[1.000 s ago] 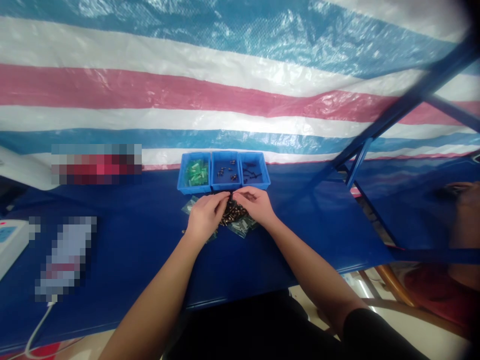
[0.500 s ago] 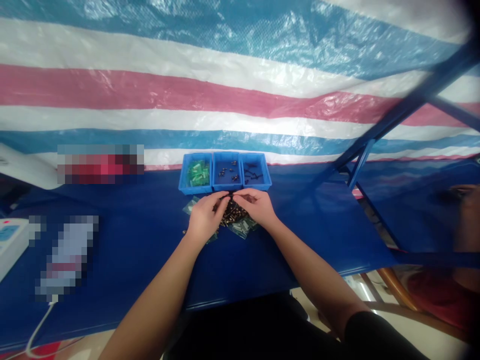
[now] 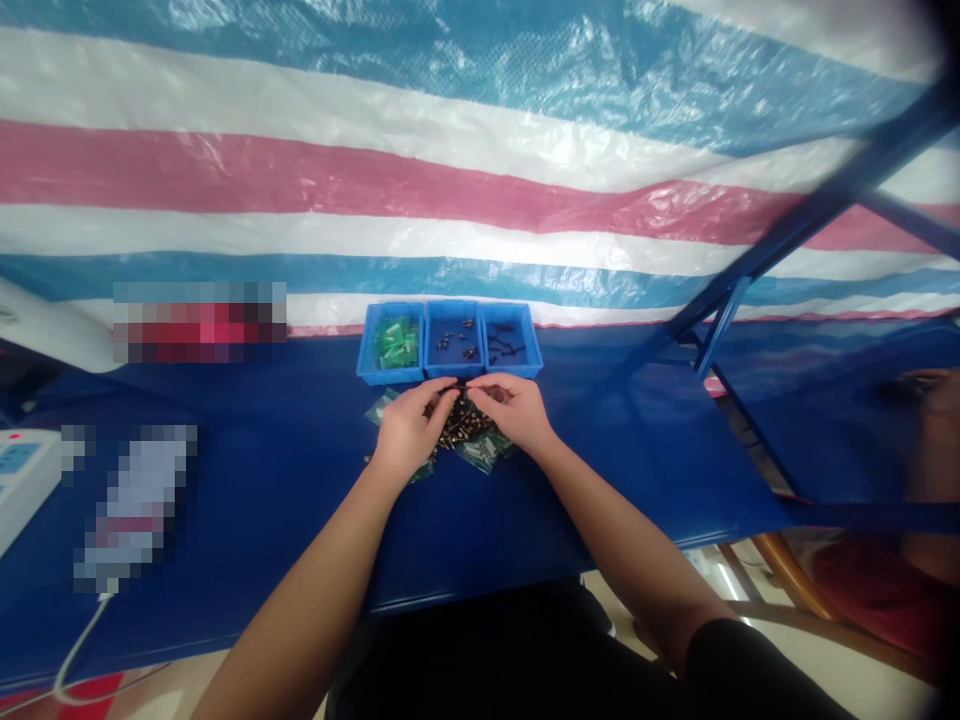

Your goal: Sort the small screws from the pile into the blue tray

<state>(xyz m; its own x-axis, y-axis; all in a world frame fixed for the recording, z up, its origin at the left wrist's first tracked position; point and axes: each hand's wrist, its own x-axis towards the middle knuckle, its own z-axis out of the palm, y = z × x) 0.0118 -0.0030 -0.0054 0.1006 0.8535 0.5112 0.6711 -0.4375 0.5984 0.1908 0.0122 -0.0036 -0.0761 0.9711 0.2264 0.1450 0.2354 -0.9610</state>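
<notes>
Blue tabletop point(image 3: 637, 450): near edge across lower centre; surface runs on beyond our right hand point(image 3: 517, 408) toward frame right. Blue bins point(image 3: 454, 372), three: just above our hands, mid-frame. Metal parts point(image 3: 463, 428), one heap: centre, between right hand and left hand point(image 3: 409, 425). Both hands: narrowed, nearly meeting; whether gripping anything, we cannot tell.

Pile of parts point(image 3: 466, 427) partly hidden
</notes>
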